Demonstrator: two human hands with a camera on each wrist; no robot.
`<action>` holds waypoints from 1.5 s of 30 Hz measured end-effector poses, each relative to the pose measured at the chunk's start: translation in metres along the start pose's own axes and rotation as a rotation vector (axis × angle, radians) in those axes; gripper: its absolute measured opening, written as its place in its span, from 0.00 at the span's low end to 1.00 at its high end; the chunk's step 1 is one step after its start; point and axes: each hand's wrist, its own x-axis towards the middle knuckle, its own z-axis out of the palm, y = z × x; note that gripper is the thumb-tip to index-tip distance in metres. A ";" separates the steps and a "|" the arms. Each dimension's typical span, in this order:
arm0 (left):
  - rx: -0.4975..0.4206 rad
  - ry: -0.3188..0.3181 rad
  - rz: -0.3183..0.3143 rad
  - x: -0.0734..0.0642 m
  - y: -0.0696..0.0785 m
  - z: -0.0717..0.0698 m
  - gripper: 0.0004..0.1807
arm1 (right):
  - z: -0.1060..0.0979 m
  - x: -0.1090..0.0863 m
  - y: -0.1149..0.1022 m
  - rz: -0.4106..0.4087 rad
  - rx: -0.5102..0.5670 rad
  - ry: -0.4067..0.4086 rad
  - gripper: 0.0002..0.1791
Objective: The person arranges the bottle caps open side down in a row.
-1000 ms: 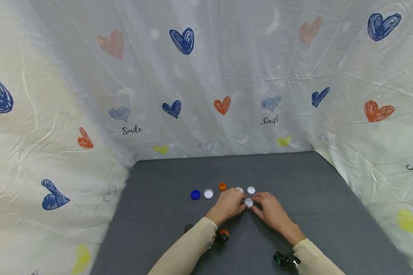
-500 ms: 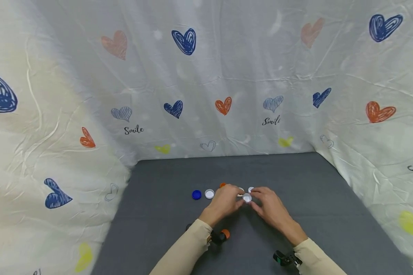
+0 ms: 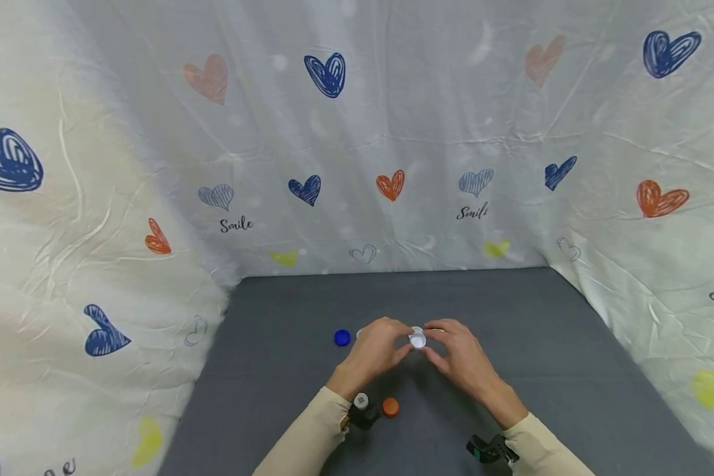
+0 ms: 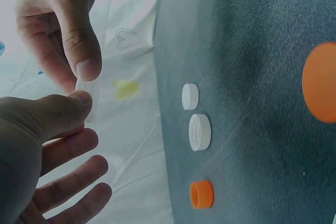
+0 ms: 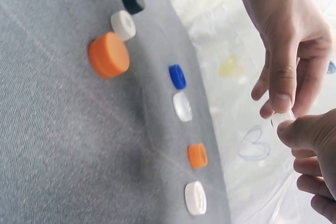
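Far left, the curtain hangs full of hearts, one blue heart sliced off by the edge of the head view. Onto the grey table: blue cap in plain sight, and beside it a white cap, just a sliver from above, past the left hand. A black cap is lost from above; only the right wrist's view catches it. A small white cap peeks out, part-covered by the black wrist camera, the large orange cap just beside it. A small orange cap hides behind the left hand from above, but both wrist views have it.

And here's the middle: the clear cap, held up off the table! Left thumb and forefinger pinch one side, the other fingers fanned loosely; the right hand pinches the opposite side, its lower fingers cropped in its own wrist view. Thumbs cover much of the cap, so its shape is hard to read. A white rim shows right behind it; I can't tell whose.
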 end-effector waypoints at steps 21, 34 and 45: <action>-0.084 0.175 0.085 -0.040 -0.015 -0.028 0.16 | 0.004 0.012 -0.024 -0.145 0.115 0.056 0.20; -0.082 0.178 0.088 -0.053 -0.021 -0.027 0.17 | 0.012 0.012 -0.032 -0.160 0.141 0.036 0.21; -0.088 0.271 0.195 -0.057 -0.025 -0.027 0.24 | 0.009 0.014 -0.035 -0.101 0.163 -0.005 0.19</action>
